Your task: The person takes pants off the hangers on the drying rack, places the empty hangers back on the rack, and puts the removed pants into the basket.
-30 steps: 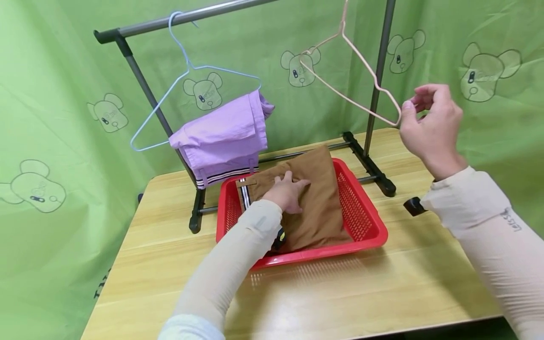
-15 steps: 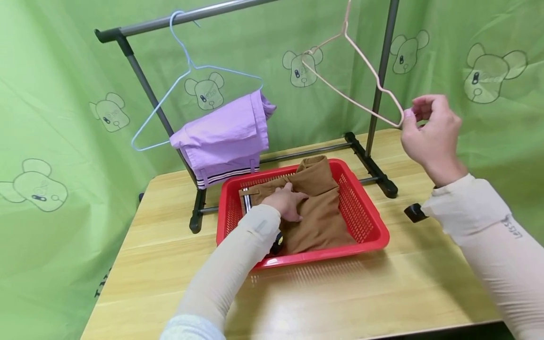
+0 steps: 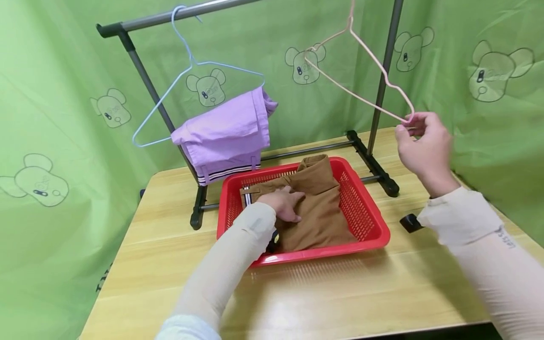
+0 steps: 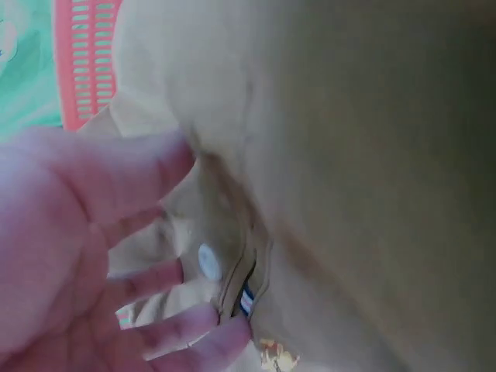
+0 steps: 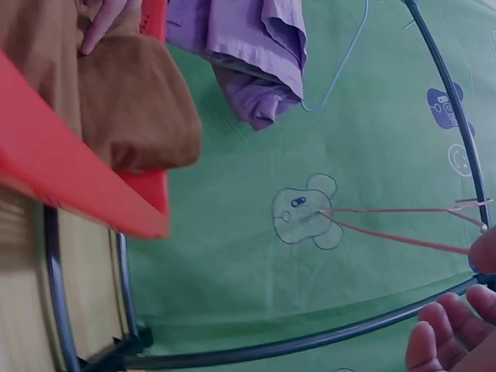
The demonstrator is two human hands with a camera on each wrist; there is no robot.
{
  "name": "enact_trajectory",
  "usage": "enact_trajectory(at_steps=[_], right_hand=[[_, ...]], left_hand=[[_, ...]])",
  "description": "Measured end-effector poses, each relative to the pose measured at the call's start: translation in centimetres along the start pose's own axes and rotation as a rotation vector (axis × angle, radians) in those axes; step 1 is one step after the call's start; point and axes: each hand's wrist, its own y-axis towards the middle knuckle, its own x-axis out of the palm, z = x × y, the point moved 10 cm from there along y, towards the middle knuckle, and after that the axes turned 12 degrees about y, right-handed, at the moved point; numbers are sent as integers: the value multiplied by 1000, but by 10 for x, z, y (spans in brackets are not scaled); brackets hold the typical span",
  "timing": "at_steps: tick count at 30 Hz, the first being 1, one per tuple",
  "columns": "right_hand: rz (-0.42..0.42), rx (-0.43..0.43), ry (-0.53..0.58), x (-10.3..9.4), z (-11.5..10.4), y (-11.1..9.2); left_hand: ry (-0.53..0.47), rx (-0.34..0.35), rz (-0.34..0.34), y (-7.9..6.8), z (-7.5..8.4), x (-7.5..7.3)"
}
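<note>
In the head view, my left hand (image 3: 282, 203) rests on brown pants (image 3: 316, 208) inside a red plastic basket (image 3: 323, 256). Its fingers lie spread and fairly straight on the cloth. The left wrist view shows these fingers beside a white button (image 4: 209, 262) on the pants. Up on the right, my right hand (image 3: 427, 148) pinches the lower right corner of a pink clothes hanger (image 3: 361, 97). The hanger's hook top is out of the head view. In the right wrist view, part of the right hand is cut off at the edge.
Folded lilac pants (image 3: 225, 130) hang on a blue hanger (image 3: 161, 101) from the grey metal rack (image 3: 148, 21). The rack's black feet (image 3: 374, 167) stand on the wooden table (image 3: 170, 255) behind the basket. A green curtain (image 3: 46, 118) surrounds the table.
The top of the brown pants has folded down into the basket. My right hand has dropped a little and its fingers now lie round the pink hanger's corner, which has shifted right.
</note>
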Motion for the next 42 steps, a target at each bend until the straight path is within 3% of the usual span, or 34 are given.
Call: enact_trajectory(at_steps=[5, 10, 13, 18, 23, 26, 29, 33, 37, 42], right_hand=[[-62, 44, 82, 13, 14, -9], [-169, 68, 161, 28, 22, -20], [-211, 86, 220, 35, 26, -26], [-274, 157, 332, 47, 35, -35], [-347, 264, 536, 59, 47, -47], [-396, 315, 591, 65, 54, -54], [-434, 346, 640, 68, 60, -60], [-470, 343, 803, 70, 64, -67], [-501, 336, 936, 71, 69, -72], [-495, 397, 1029, 74, 86, -80]], left_hand=[[-47, 116, -42, -5, 1, 6], [-160, 237, -14, -12, 5, 5], [-187, 249, -11, -18, 2, 5], [-186, 203, -58, -29, -9, 5], [-178, 272, -41, -39, -11, -3], [-166, 298, -11, -46, -15, -11], [-211, 281, -4, -53, -25, -18], [-277, 240, 28, -64, -44, -29], [-325, 201, 124, -82, -68, -48], [-381, 115, 284, -109, -102, -73]])
